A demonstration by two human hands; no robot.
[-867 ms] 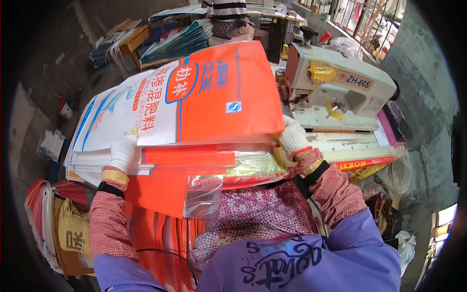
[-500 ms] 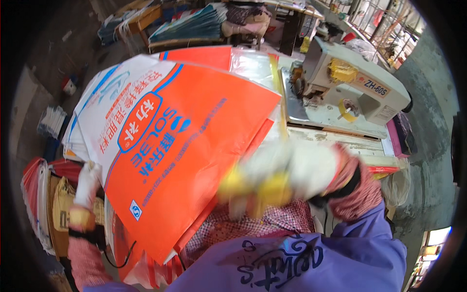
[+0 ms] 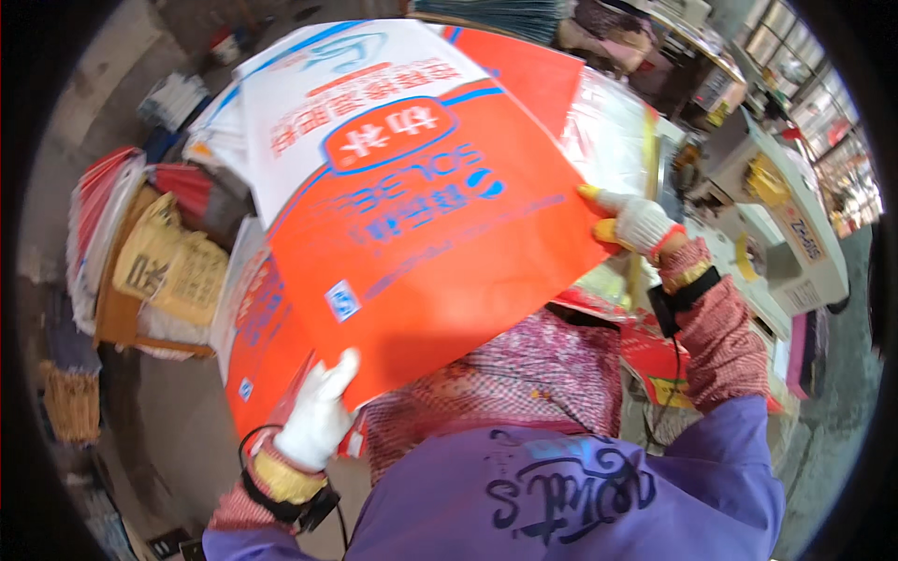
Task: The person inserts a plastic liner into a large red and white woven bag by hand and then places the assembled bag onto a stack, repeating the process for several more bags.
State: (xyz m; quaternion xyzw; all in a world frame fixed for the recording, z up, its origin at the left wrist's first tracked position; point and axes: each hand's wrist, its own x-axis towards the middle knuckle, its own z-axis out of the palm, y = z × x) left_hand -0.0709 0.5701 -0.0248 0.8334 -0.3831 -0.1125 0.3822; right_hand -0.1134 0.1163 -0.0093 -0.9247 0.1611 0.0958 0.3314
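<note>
A large orange and white printed sack [image 3: 412, 280] lies in front of me, its orange end toward me, bearing blue lettering and a small blue-white square mark. My right hand [image 3: 636, 220], in a white glove with yellow fingertips, grips its right-hand corner. At the near left corner, my white-gloved left hand [image 3: 318, 411] pinches the edge, the thumb on top and the other fingers mostly hidden. More sacks of the same colours [image 3: 533, 70] lie beneath and beyond. Another orange sack [image 3: 257, 323] hangs at the lower left, under the held one.
A pale sewing machine [image 3: 781, 220] stands at the right, with clear plastic [image 3: 613, 117] beside the sacks. To the left, a tan sack [image 3: 168, 262] lies on a wooden stand by red and white bundles [image 3: 98, 224]. A dark stack [image 3: 486, 14] sits at the back.
My left hand has shifted from the sack's left edge to its near corner. My right hand has gone from a blur over the near side to the right corner. The view has turned left.
</note>
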